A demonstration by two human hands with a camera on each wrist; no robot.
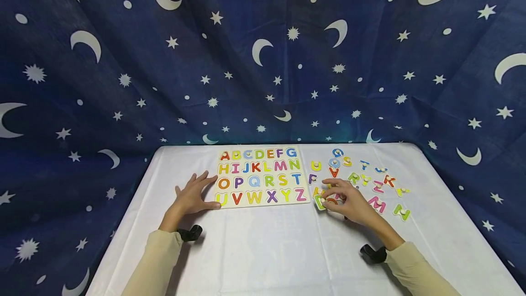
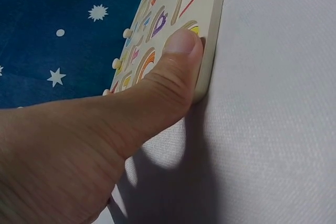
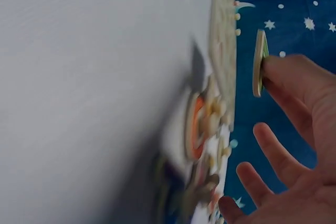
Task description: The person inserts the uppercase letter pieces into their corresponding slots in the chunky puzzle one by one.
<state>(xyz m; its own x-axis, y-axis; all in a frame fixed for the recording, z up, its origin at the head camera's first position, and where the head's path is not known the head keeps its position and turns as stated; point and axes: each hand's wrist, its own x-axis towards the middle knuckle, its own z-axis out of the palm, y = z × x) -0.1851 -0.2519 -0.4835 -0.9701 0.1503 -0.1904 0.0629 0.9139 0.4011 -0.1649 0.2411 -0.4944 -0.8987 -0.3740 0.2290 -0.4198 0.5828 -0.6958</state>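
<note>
My right hand pinches a green-edged letter piece, which looks like a D, by its small knob between thumb and fingertips. In the right wrist view the piece is raised above the table, seen edge-on, with the other fingers spread. My left hand lies spread at the left side of the wooden alphabet board. Its thumb presses on the board's near left corner, by the yellow U. Knobbed pieces sit in the A, B and C spaces.
Several loose knobbed letters lie right of the board, among them a pink M, a green N and a yellow U. An orange round piece lies under the right hand. A starry blue cloth hangs behind the white table.
</note>
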